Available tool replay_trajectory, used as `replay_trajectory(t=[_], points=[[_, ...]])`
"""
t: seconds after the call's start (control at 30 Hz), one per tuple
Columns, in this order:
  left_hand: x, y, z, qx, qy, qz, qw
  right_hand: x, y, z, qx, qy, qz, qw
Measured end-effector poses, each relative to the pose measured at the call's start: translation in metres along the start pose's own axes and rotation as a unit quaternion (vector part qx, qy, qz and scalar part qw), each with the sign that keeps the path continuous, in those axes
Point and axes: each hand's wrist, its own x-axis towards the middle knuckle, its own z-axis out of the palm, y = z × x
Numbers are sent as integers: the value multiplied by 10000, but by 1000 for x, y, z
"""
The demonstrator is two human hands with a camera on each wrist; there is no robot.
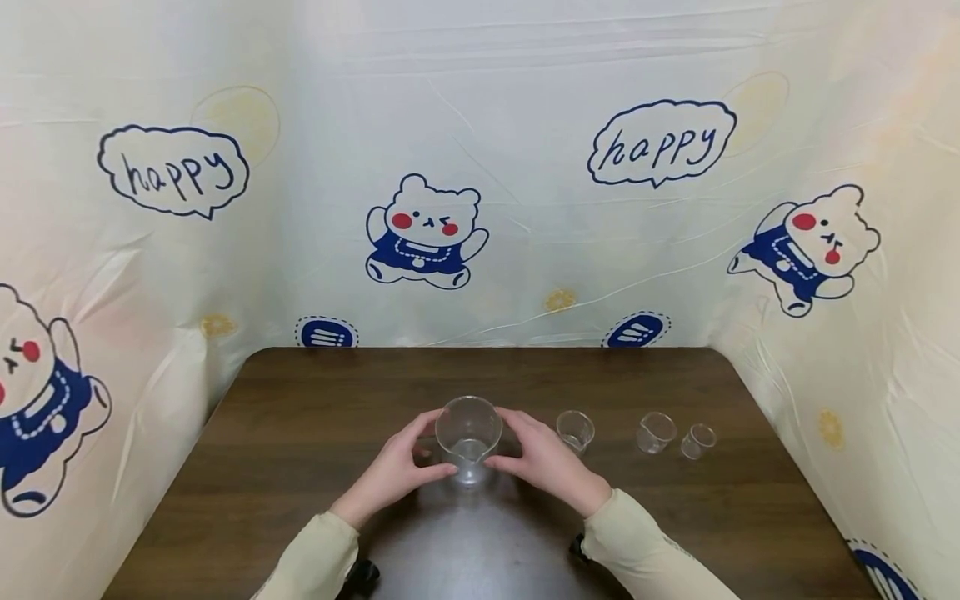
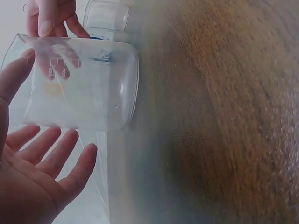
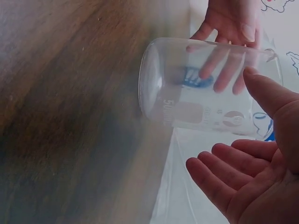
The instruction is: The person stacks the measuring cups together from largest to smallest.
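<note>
A large clear glass beaker (image 1: 468, 429) with printed markings stands upright between both hands over the table. My left hand (image 1: 405, 458) is at its left side, thumb toward the near side and fingers toward the far side. On the other side my right hand (image 1: 543, 454) holds it the same way, thumb near its front. In the left wrist view the left fingertips (image 2: 70, 135) meet the beaker's wall, with the little finger off it. The right wrist view shows the right thumb (image 3: 254, 77) against the glass near the rim. Whether its base touches the table cannot be told.
Right of the hands stand three smaller glass beakers: one (image 1: 575, 429) just beyond the right hand, another (image 1: 657, 433) farther right, and the smallest (image 1: 699, 442) beside it. The dark wooden table (image 1: 300, 400) has a printed curtain (image 1: 525, 250) hanging behind and at its sides.
</note>
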Motion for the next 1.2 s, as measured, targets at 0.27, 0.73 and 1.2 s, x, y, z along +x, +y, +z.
replay_trajectory(t=[0.27, 0.73, 1.2], points=[[1, 2, 4, -106, 146, 204, 9996, -2, -3, 0, 207, -54, -37, 9998], [1, 10, 4, -44, 335, 270, 9991, -1, -10, -14, 37, -171, -79, 9998], [-17, 23, 18, 84, 490, 460, 9977, -25, -12, -14, -82, -53, -176, 9998]])
